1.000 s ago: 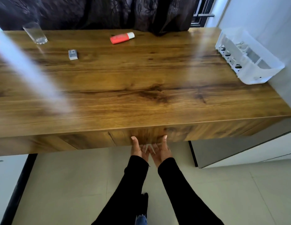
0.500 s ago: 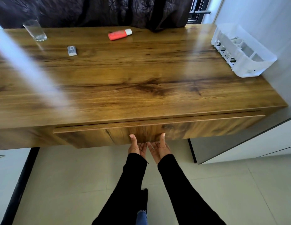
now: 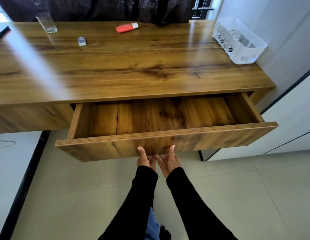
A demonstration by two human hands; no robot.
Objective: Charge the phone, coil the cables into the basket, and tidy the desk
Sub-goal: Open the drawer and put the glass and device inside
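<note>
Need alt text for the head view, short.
Both hands, left and right, hold the underside of an open desk drawer. On the desk: glass, red tube, small grey box, white basket.

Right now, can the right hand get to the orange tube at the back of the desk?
Probably not without stepping in. The right hand grips under the open drawer front, and the orange tube lies far across the desk by the back edge; the pulled-out drawer keeps the person away.

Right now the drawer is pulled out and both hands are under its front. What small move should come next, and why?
Probably let go of the drawer: it is already well out and the part in view looks bare. The left hand and right hand grip its lower front edge, so neither is free for the things on the desk.
</note>
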